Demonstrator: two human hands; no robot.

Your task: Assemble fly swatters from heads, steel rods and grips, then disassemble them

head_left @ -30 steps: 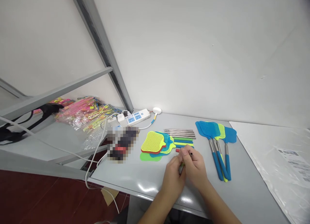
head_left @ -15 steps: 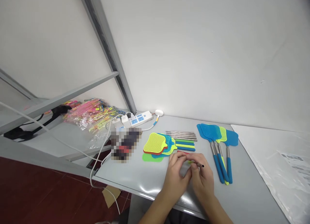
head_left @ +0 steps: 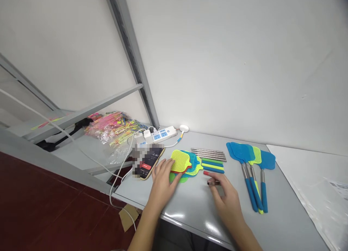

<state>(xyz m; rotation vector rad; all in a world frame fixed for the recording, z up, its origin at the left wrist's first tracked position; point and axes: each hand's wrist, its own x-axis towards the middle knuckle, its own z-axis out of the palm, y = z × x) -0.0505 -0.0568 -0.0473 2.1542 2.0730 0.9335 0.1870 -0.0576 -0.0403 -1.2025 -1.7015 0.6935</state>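
My left hand (head_left: pixel 163 180) reaches over the pile of fly swatter heads, fingers and thumb apart, fingertips at the left edge of the yellow head (head_left: pixel 181 161). Blue, red and green heads (head_left: pixel 182 179) lie beneath it. My right hand (head_left: pixel 227 196) is closed on a short metal tube (head_left: pixel 213 183), its end pointing left; the rest is hidden by the fingers. A red handle (head_left: pixel 206 173) pokes out just beyond those fingers, on the table. Green, blue and yellow handles (head_left: pixel 213 165) lie side by side farther back, with several thin metal rods (head_left: pixel 208 153) behind them.
Several swatters with metal shafts and blue or yellow handles (head_left: pixel 254 189) lie at right, beside a white plastic sheet (head_left: pixel 304 178). At left are a phone (head_left: pixel 149 162), a power strip (head_left: pixel 163 134) and loose white cables. Bagged colourful items (head_left: pixel 116 124) rest on the neighbouring shelf.
My hands have parted. The left has moved left to the swatter heads, while the right keeps a metal tube, whose visible end now points left. The view has shifted slightly.
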